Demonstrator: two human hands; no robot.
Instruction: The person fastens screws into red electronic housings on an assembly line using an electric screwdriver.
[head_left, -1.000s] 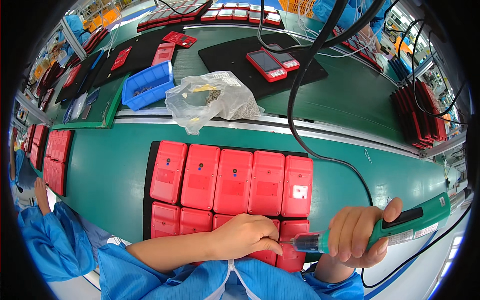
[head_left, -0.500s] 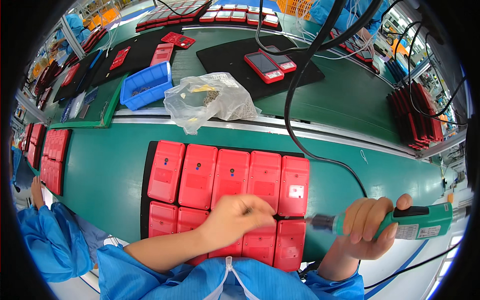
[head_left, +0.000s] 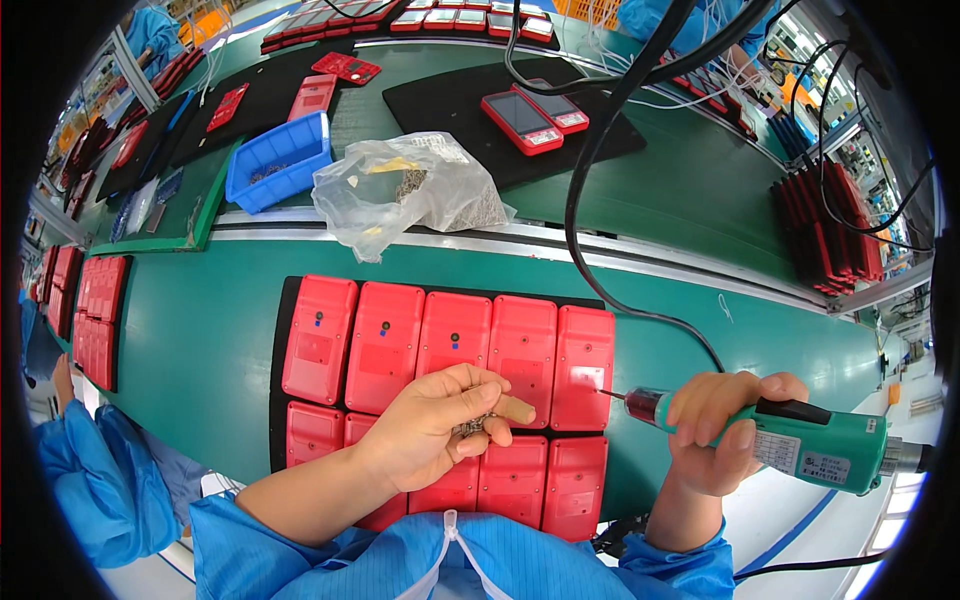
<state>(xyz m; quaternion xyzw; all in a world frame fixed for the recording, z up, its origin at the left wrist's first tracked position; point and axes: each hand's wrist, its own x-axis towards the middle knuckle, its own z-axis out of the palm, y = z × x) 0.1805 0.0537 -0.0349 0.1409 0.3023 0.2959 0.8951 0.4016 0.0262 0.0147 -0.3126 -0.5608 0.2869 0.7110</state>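
In my right hand (head_left: 722,425) is a green electric screwdriver (head_left: 815,445), held level with its thin bit pointing left. The bit's tip is over or beside the right edge of the far-row red device housing (head_left: 582,365); whether they touch I cannot tell. My left hand (head_left: 445,425) is palm up with curled fingers around a small heap of metal screws (head_left: 472,425). It hovers above the middle of two rows of red housings, hiding parts of several. The housings lie back side up on a black mat (head_left: 288,330).
Beyond the metal rail stand a blue bin (head_left: 280,165) of small parts and a clear plastic bag (head_left: 410,190) of screws. Two red devices (head_left: 522,122) lie on a black mat. A black cable (head_left: 575,215) hangs across the right. Red housings (head_left: 825,230) stand stacked at right. Another person's sleeve (head_left: 100,480) is at left.
My left hand has turned palm up and moved slightly left, showing the screws. The screwdriver has tilted and its bit has moved up, away from the gap between the rows.
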